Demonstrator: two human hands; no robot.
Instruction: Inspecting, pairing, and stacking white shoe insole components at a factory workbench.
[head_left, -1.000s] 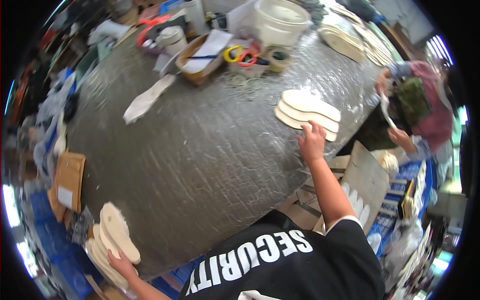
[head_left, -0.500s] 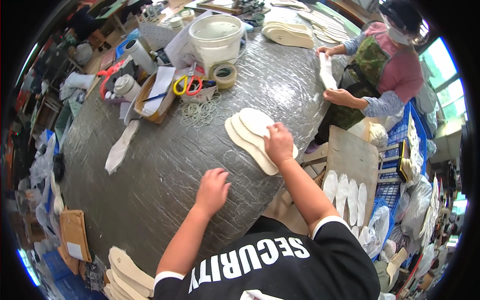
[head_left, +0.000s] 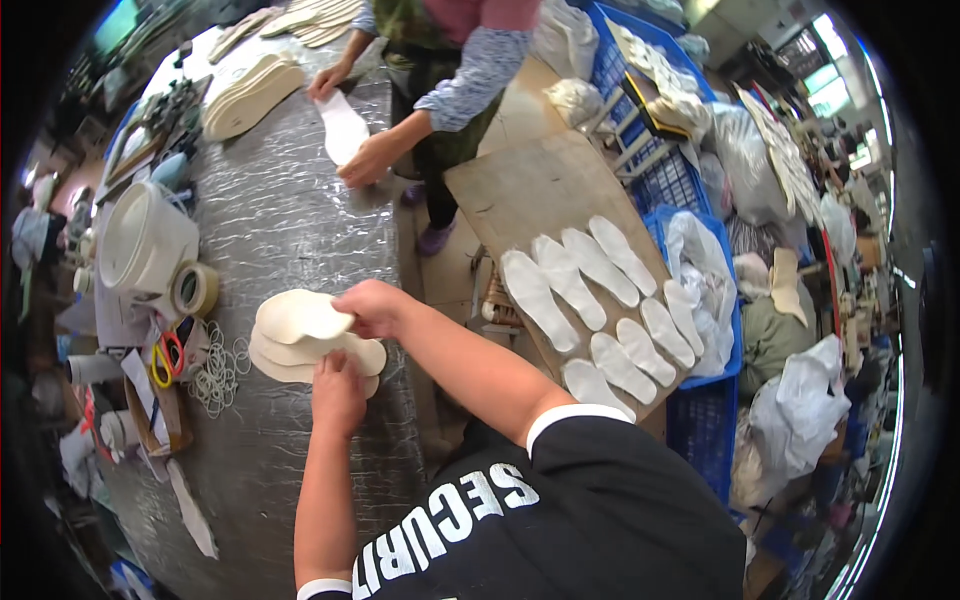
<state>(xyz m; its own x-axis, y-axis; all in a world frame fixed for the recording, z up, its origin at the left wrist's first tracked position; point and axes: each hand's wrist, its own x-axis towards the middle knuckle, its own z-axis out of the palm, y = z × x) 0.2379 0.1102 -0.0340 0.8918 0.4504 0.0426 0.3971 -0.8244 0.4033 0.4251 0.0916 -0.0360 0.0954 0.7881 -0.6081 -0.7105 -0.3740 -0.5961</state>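
Observation:
Several cream insoles lie in a small overlapping stack on the dark, film-covered table. My right hand is closed on the end of the top insole, which looks slightly raised from those under it. On the lower insoles rest the fingers of my left hand, fairly straight and with nothing visible gripped in them. Across the table a co-worker's two hands hold a white insole by its ends.
To the left are a white bucket, tape rolls, red-and-yellow scissors and rubber bands. A cream insole pile sits farther back. A board at right carries rows of white insoles, beside blue crates.
The view has swung to the right. My left hand has come over from the bare tabletop onto the insoles. My right hand now pinches the top insole's end.

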